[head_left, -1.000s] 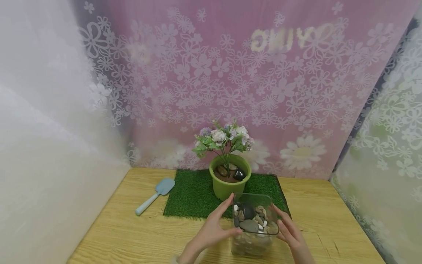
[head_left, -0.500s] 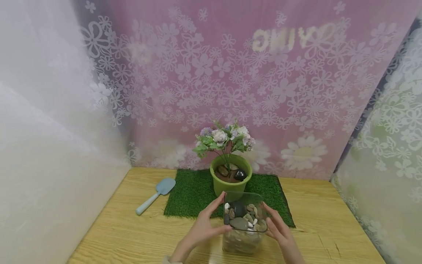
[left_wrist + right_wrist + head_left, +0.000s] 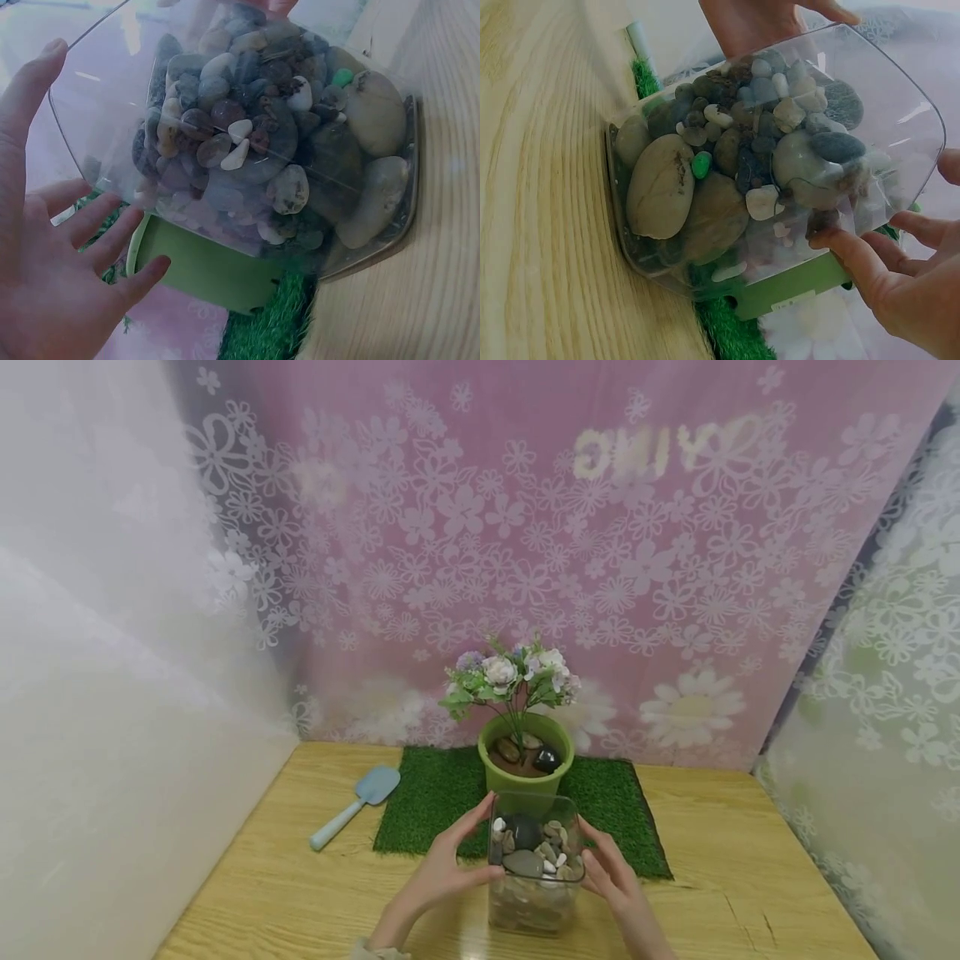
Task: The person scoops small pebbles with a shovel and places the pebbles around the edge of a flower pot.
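Stone-filled clear container (image 3: 534, 906) | on worktop (image 3: 262, 902), near green pot (image 3: 501, 782) | grip: left hand (image 3: 442, 870), right hand (image 3: 617, 883) spread wide, holding it between them | I judge: positioning; next calls for level, gentle release

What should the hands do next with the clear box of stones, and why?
Perhaps the left hand and right hand should let go of the clear container. It seems to rest on the wooden table, just in front of the green flowerpot, and the stones show through its open top.
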`<action>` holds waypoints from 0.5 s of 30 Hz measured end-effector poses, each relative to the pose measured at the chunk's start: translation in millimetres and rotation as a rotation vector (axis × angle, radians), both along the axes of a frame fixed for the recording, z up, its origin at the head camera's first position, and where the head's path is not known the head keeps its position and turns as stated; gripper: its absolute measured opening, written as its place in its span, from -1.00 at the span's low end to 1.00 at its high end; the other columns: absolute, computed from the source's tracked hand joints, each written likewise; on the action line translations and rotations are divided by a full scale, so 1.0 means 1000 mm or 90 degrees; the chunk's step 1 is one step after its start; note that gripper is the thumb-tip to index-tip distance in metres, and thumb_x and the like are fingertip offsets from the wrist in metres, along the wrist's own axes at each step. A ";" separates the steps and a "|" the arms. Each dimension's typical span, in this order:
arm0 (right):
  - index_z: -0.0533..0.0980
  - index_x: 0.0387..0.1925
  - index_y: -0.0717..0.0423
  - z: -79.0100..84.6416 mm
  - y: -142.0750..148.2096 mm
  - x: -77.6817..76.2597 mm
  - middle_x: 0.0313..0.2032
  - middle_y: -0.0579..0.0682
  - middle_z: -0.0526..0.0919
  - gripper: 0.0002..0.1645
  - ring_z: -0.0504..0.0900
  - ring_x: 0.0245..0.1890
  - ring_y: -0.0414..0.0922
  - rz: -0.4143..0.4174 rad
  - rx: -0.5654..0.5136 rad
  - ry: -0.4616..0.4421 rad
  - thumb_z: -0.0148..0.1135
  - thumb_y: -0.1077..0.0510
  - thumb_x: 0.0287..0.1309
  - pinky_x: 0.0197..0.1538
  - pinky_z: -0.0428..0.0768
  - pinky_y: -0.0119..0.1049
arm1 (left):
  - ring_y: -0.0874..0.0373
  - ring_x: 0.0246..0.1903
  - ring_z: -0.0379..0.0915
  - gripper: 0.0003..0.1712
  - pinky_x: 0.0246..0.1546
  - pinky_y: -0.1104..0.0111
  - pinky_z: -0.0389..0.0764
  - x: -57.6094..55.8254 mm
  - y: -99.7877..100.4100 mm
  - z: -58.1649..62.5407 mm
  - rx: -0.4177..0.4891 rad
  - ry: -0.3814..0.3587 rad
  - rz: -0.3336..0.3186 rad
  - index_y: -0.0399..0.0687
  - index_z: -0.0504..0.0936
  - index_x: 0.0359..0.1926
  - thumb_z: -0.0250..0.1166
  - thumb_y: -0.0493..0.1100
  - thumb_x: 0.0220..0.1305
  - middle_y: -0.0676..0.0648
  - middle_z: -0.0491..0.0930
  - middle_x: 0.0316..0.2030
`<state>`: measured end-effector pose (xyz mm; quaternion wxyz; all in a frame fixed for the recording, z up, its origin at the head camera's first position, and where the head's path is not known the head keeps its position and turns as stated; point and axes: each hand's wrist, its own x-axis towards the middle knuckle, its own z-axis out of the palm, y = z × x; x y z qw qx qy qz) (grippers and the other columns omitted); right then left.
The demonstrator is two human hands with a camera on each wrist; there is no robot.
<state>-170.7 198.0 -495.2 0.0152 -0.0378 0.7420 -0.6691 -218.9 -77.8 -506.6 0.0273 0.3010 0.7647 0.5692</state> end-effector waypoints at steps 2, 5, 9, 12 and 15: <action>0.17 0.55 0.05 0.000 -0.003 -0.001 0.47 0.21 0.14 -0.38 0.19 0.41 0.38 -0.003 -0.004 0.006 -0.07 0.02 0.59 0.06 0.55 0.31 | 0.13 0.49 0.11 0.04 0.34 -0.21 0.26 -0.001 -0.003 0.000 -0.005 -0.003 -0.002 0.44 0.00 0.60 0.43 -0.13 0.30 0.12 0.06 0.57; 0.19 0.54 0.05 0.000 -0.007 -0.002 0.44 0.20 0.19 -0.39 0.24 0.38 0.35 -0.006 -0.008 0.008 -0.05 0.03 0.58 0.05 0.57 0.28 | 0.11 0.49 0.13 0.04 0.35 -0.13 0.30 -0.002 -0.007 0.000 -0.009 0.001 0.003 0.42 0.01 0.60 0.43 -0.13 0.31 0.10 0.07 0.57; 0.21 0.53 0.06 0.002 -0.011 -0.003 0.41 0.21 0.23 -0.38 0.32 0.33 0.31 -0.008 -0.006 -0.002 -0.02 0.01 0.57 0.04 0.60 0.23 | 0.07 0.49 0.13 0.03 0.35 -0.10 0.32 -0.004 -0.011 -0.001 -0.004 0.012 0.004 0.36 0.01 0.61 0.42 -0.14 0.31 0.08 0.09 0.56; 0.20 0.54 0.07 0.002 -0.012 -0.003 0.40 0.21 0.24 -0.37 0.36 0.29 0.27 -0.010 -0.003 -0.006 -0.02 0.00 0.57 0.03 0.60 0.22 | 0.04 0.50 0.11 0.02 0.34 -0.15 0.29 -0.004 -0.012 -0.002 0.000 0.008 -0.003 0.33 -0.01 0.61 0.41 -0.12 0.32 0.05 0.06 0.57; 0.20 0.54 0.06 0.002 -0.012 -0.004 0.41 0.20 0.22 -0.37 0.30 0.33 0.32 -0.008 -0.004 -0.007 -0.03 0.00 0.57 0.04 0.59 0.25 | 0.07 0.52 0.07 0.02 0.36 -0.19 0.24 -0.004 -0.011 -0.002 0.002 -0.010 -0.009 0.38 -0.02 0.61 0.40 -0.10 0.34 0.07 0.03 0.58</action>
